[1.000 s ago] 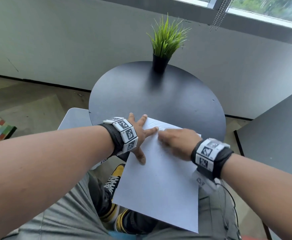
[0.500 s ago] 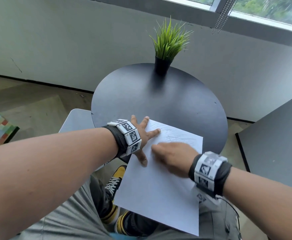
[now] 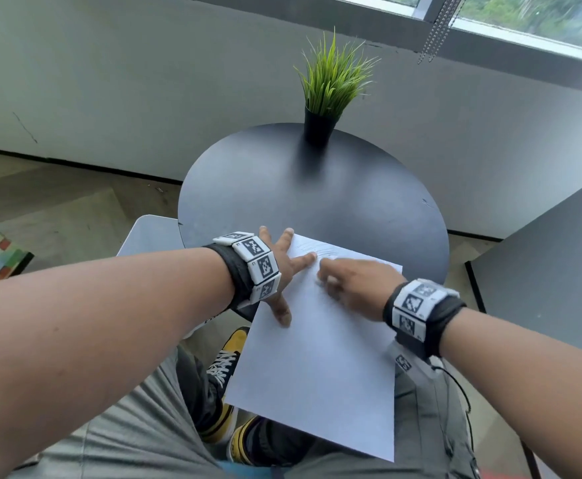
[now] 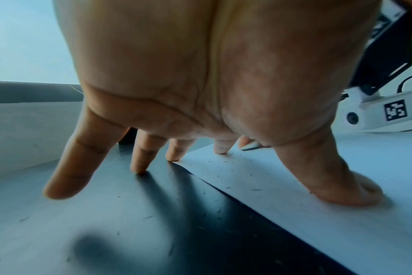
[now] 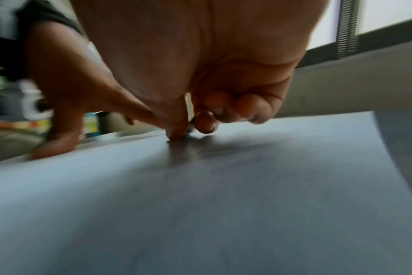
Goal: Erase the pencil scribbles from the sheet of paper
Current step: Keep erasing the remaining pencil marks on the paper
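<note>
**Round black table by the window wall**

We are sitting at a round black table [image 3: 317, 202] under a grey wall and window, with a potted grass plant [image 3: 331, 95] standing at the table's 12 o'clock edge. The sheet of paper [image 3: 320, 368] is lying at the table's 6 o'clock edge, its near half hanging out over our lap. Faint pencil scribbles [image 3: 312, 248] are showing near the sheet's far left corner. Our left hand [image 3: 282, 271] is spreading flat with straight fingers, thumb and forefinger pressing the paper at its 10 o'clock corner and other fingertips [image 4: 139, 167] touching bare tabletop. Our right hand [image 3: 355, 281] is blurring just beside it, fingers curled tight, pinching a small pale thing against the sheet; we cannot tell for certain what it is. Dark crumbs [image 4: 214, 161] are lying scattered there.
</note>
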